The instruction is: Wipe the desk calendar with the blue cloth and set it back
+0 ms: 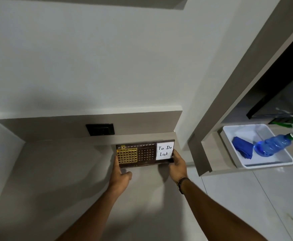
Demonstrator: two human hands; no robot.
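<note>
**With both hands on the calendar, cloth lies apart in tray**

While the desk calendar (145, 154) stands at the back of the grey worktop (55, 171), the left hand (120, 173) clasps its left end and the right hand (178, 165) its right end, beside the white "To Do List" pad (165, 151). Each grip is closed on the calendar. Blue cloth (243, 149) lies well to the right in a white tray (271, 162), touching a blue bottle (272, 145).
</note>
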